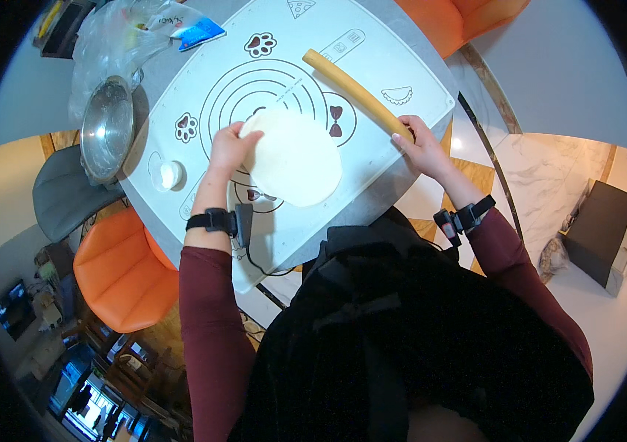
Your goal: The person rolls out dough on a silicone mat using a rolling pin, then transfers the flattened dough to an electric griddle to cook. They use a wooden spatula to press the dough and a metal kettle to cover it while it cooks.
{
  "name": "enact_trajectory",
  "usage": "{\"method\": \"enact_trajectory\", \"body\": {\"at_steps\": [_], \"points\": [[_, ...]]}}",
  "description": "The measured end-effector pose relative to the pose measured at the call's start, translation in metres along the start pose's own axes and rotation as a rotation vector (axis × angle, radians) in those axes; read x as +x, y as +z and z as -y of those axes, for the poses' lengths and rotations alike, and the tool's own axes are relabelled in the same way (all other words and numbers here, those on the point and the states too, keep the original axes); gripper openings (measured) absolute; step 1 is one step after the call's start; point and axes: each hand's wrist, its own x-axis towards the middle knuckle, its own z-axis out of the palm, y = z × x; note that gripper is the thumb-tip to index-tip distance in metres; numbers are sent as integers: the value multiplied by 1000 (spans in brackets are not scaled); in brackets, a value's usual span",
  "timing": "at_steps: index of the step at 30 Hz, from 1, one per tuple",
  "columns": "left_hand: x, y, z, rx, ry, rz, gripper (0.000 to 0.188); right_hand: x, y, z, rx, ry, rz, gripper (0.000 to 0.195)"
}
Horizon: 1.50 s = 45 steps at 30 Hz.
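A flat, roughly oval sheet of dough [297, 160] lies over the printed rings of a white pastry mat [153, 138]. My left hand [231, 146] pinches the dough's left edge, thumb on top and fingers partly hidden. In my right hand [419, 145] is the near end of a wooden rolling pin [355, 91]. The pin slants away across the mat, to the right of the dough and apart from it. A small clear cup with white powder [170, 175] stands on the mat, left of my left hand.
A metal bowl [107, 130] sits at the table's left edge, beside a clear plastic bag [117, 50] and a blue-and-white packet [200, 33]. Orange chairs [125, 271] [457, 19] and a grey chair [73, 190] stand around the table. A cable hangs from my left wrist strap.
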Motion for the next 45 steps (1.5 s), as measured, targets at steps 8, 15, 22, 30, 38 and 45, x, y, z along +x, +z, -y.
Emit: {"method": "enact_trajectory", "body": {"at_steps": [8,15,22,30,38,45], "points": [[-23,-12,34,-404,-264,33,35,4,15,22,-16,-46,37,42],[-68,8,55,-439,-226,-123,29,10,37,46,23,-36,106,42],[-58,-22,82,-497,-284,-300,26,20,67,74,84,-37,179,41],[-119,32,66,-657,-351,-218,25,25,82,84,-218,-276,242,36],[-161,14,102,-20,-99,-525,19,49,95,116,-544,-676,227,29],[-71,-16,50,547,542,-581,45,66,105,117,-700,-669,245,29]]}}
